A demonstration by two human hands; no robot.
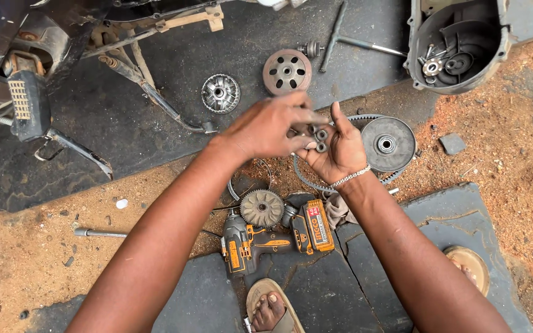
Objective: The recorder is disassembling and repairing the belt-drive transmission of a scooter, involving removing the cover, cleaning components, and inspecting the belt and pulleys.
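At the far left a foot peg [21,102] hangs off the dark machine, with bent metal stand bars [137,77] beside it. Lower down a loose steel rod [99,233] lies on the sandy ground. Further right, a finned silver disc [220,94] and a brown drum with round holes [287,71] rest on the dark slab.

The left hand [266,128] comes in from the left with its fingers curled narrow, pinching at the small rollers [320,140]. These short grey cylinders sit clustered in the cupped palm of the right hand [339,151], which is half open, thumb raised, holding them from below. So the rollers lie just right of the left fingertips and touching them — both hands meet at that spot, the right one bearing the load. The rollers' hollow ends face up toward the camera.

Below the hands a toothed round pulley half [262,207] rests on a black and orange cordless driver [272,237]. To the right, a ribbed belt [306,179] loops around a flat grey pulley [388,143]. At the top right an open engine cover [458,46] holds a few bolts and a small washer-like part — its inside is otherwise dark.
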